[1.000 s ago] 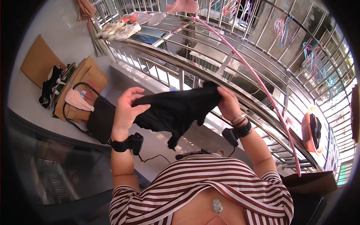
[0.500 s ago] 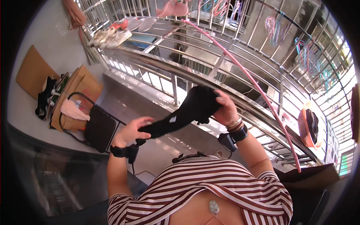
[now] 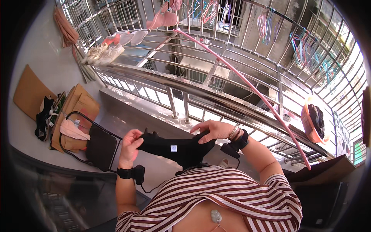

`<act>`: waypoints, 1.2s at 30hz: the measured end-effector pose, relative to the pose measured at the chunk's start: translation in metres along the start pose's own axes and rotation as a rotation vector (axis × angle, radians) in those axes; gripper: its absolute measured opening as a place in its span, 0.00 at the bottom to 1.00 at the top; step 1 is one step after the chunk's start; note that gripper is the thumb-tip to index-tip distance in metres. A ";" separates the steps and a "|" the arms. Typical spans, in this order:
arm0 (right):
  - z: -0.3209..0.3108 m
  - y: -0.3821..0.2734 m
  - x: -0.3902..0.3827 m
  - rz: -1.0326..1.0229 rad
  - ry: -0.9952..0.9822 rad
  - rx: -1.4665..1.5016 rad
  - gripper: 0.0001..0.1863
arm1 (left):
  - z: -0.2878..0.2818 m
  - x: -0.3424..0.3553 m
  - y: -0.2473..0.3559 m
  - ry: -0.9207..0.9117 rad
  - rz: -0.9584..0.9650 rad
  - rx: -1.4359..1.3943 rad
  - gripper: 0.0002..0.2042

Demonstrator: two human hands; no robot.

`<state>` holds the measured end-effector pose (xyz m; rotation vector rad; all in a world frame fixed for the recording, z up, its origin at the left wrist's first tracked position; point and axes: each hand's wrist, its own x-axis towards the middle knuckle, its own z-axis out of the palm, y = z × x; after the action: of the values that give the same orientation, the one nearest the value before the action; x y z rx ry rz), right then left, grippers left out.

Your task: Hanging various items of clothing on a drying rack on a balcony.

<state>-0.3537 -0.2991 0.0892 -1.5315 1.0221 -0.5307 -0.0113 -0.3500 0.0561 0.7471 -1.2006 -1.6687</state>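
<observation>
Head view: the black garment (image 3: pixel 189 150) hung sideways between your hands, just in front of your striped top (image 3: pixel 201 181), with its white tag (image 3: pixel 174 148) facing up.
Left hand (image 3: pixel 130 147): your fingers pinched the garment's left end.
Right hand (image 3: pixel 217 130): your thumb and fingers grasped its right end.
Cloth feel: it looked light, soft and limp, probably neither slippery nor fragile.
Best hold: its two opposite ends seemed right, keeping the fabric spread.
</observation>
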 end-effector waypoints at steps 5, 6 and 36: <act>-0.002 0.008 -0.004 -0.103 -0.015 0.054 0.10 | 0.009 -0.003 0.016 -0.211 -0.311 0.575 0.11; -0.003 0.008 -0.005 -0.039 0.022 0.113 0.07 | 0.008 -0.004 0.016 -0.265 -0.379 0.662 0.10; 0.003 0.021 0.030 -0.065 0.412 -0.565 0.11 | -0.025 -0.001 0.019 -0.095 -0.473 0.726 0.10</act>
<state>-0.3421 -0.3215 0.0620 -2.0042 1.5348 -0.6549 0.0168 -0.3605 0.0651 1.5003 -1.8342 -1.6313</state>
